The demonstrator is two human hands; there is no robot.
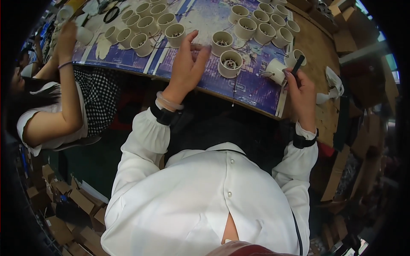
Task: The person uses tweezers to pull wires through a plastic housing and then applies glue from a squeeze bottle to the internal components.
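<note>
My left hand (188,66) is raised above the table's near edge, its fingers apart and nothing visible in them. Just right of it stand two white cup-shaped housings, the nearer one (230,64) and another (222,43) behind it, with small parts and wires inside. In my right hand (302,90) is a slim black stick-like tool (298,65), pinched upright between thumb and fingers; its exact kind is unclear. Beside those fingers a white housing (275,71) lies tipped on its side, a short wire coming from it. Whether the fingers touch this housing cannot be made out.
Several similar housings stand in groups at the back left (146,25) and back right (264,33). A co-worker's hand (67,38) is at the far left. Black tape ring (111,15) lies behind. A crumpled white wrapping (334,83) sits at right; cardboard boxes (81,200) surround the floor.
</note>
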